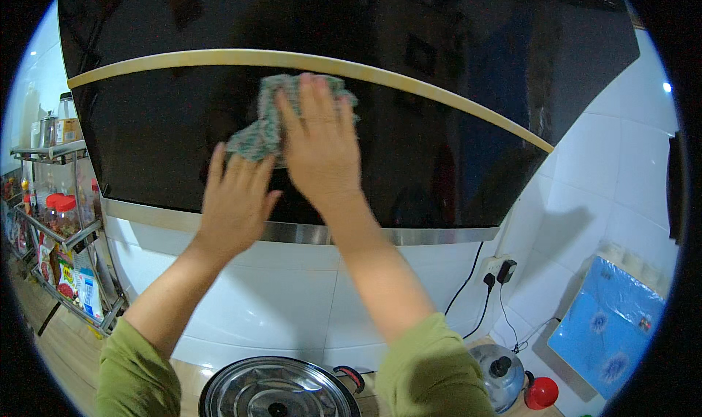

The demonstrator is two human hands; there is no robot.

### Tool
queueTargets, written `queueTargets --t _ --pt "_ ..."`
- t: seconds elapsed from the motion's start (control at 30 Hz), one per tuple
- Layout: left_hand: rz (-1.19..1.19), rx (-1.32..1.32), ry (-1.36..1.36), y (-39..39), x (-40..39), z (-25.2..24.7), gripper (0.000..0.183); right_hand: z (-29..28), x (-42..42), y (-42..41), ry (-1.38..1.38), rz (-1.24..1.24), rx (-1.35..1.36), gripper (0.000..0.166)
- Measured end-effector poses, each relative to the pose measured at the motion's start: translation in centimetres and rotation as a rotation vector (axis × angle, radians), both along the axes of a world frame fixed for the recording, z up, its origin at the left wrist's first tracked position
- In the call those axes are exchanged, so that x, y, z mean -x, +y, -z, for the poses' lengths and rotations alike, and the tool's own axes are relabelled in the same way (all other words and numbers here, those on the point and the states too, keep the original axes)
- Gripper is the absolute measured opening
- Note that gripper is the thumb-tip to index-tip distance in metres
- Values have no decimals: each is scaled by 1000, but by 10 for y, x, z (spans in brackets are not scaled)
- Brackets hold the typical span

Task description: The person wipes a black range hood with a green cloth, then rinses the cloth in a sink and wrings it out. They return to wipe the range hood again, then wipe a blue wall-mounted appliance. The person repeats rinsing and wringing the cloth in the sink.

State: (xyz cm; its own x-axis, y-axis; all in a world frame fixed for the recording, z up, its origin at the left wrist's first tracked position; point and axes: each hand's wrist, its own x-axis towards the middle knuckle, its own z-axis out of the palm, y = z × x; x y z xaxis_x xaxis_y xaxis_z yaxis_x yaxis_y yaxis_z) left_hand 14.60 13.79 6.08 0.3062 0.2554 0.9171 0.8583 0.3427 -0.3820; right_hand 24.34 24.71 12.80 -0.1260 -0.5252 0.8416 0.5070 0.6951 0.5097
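My right hand [321,143] lies flat on a green-and-white patterned cloth [269,107], pressing it against the lower black glass panel [164,137] of a range hood. The cloth is bunched, and part of it is hidden under the palm and fingers. Lower and to the left, my left hand [236,203] has its fingers spread, the fingertips at the cloth's bottom corner; the hand grips nothing. Just above the cloth, a cream-coloured curved strip [263,58] crosses the hood.
Below stands a pan with a glass lid [274,387]. A metal rack [82,236] with jars and packets is at left. On the right are a wall socket with plugs [496,269], a clear-lidded kettle or pot [496,378], a red round object [542,393] and a blue panel [609,329].
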Motion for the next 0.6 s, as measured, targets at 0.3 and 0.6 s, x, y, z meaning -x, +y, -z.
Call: queueTargets --t 0.3,0.6 --pt "126 106 153 74 -89 -29 52 13 -107 80 348 56 317 66" --pt "18 40 264 79 -79 -20 54 30 -90 102 541 65 383 68"
